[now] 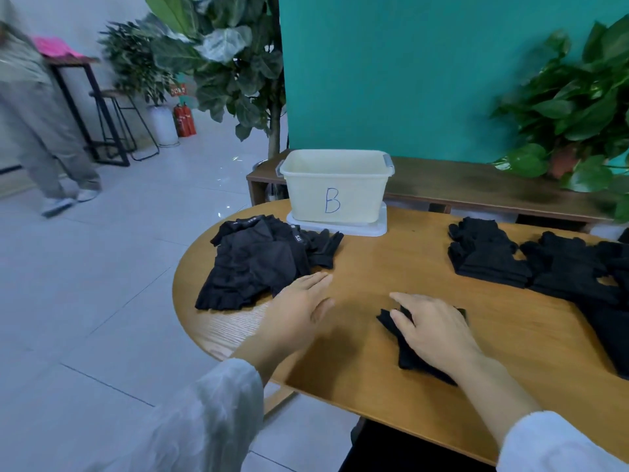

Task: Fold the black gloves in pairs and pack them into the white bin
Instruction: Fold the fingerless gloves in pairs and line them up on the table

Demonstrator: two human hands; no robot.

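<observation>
A white bin point(335, 189) marked "B" stands on its lid at the far edge of the round wooden table point(374, 267). My right hand point(434, 330) lies flat with straight fingers on a black glove point(408, 356) near the table's middle front. My left hand point(299, 308) hovers open, fingers straight, just right of a heap of black gloves point(252, 264) at the table's left. More black gloves lie in stacks point(486, 257) at the right side of the table.
A low wooden bench point(476, 189) with a potted plant point(571, 114) runs behind the table before a teal panel. A person walks across the tiled floor at far left, near a tall table and stool. Large leafy plants stand behind the bin.
</observation>
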